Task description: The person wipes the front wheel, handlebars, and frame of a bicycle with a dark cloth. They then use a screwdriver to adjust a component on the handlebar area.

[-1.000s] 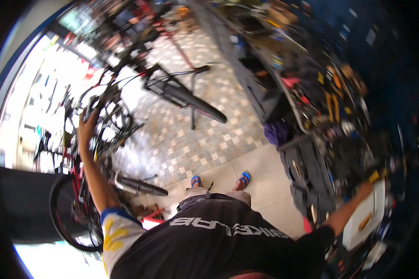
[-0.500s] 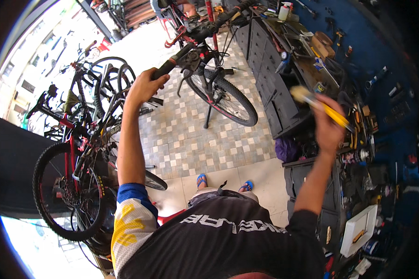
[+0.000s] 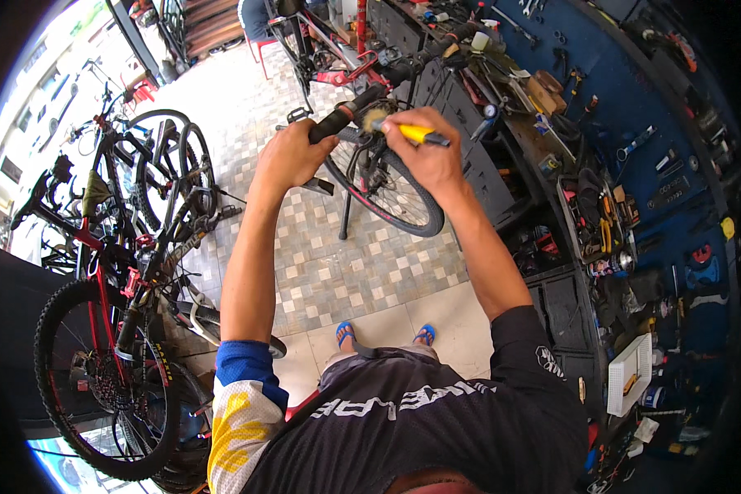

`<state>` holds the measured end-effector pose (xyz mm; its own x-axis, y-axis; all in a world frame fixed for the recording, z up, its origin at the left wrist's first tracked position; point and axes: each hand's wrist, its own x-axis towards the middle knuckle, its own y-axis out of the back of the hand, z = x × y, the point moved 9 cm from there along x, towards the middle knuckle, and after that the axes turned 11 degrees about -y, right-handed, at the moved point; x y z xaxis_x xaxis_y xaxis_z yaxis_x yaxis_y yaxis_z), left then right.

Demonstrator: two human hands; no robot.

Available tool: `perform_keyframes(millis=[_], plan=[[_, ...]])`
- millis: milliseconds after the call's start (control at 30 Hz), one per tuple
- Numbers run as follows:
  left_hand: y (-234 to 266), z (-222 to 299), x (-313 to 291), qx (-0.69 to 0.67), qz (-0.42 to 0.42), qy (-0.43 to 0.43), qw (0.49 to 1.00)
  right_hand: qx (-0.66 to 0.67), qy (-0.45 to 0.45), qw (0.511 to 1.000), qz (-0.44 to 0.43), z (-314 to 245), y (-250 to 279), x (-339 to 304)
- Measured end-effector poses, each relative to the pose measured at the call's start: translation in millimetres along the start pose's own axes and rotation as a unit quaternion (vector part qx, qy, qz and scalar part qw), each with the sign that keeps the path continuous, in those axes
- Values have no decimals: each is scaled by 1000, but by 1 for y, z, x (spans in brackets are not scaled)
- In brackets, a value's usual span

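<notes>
My left hand [image 3: 290, 156] is wrapped round the end of a black handlebar grip [image 3: 331, 126] on a red and black bicycle [image 3: 335, 78]. In my right hand [image 3: 430, 160] is a brush [image 3: 415, 133] with a yellow, black-tipped handle. Its pale bristles point left, toward the handlebar just beyond the left hand; whether they touch it I cannot tell. Below both hands is the bicycle's front wheel [image 3: 426, 221], with its knobby black tyre. A kickstand leg [image 3: 345, 216] reaches down beside the wheel.
Several bicycles crowd the left side, one with a large rear wheel [image 3: 49, 346]. Along the right run dark drawer cabinets [image 3: 461, 115] and a tool-covered bench. Tools hang on a blue wall [image 3: 601, 123]. A white tray [image 3: 634, 350] lies at the lower right. A person sits at the top.
My right hand has swung left with the brush, from beside the cabinets to the handlebar. My left hand stays on the grip. The view has shifted a little.
</notes>
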<state>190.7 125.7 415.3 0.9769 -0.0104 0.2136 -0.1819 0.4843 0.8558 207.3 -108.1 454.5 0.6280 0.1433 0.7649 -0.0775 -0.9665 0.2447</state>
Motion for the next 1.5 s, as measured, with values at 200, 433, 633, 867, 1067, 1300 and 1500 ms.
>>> perform_keyframes(millis=[200,433,633,867,1067,1300,1500], plan=[[1,5,10,9,21,-28,999,-17,-15,998,-56,0,-6,20],[-1,2,5,-7,23,-34,999,-5,-115,988,-99,0,-11,17],[-2,1,6,-7,40,-27,999,-111,-147,981,-59,6,9,30],[-4,3,3,-3,30,-24,999,-133,-162,978,-8,31,23,17],[-5,4,0,14,16,-30,999,-155,-296,938,-92,46,20,9],[-4,-1,2,-7,28,-28,999,-24,-299,951,-75,33,-25,-24],[-11,15,4,6,41,-22,999,-177,-299,938,-9,40,-7,3]])
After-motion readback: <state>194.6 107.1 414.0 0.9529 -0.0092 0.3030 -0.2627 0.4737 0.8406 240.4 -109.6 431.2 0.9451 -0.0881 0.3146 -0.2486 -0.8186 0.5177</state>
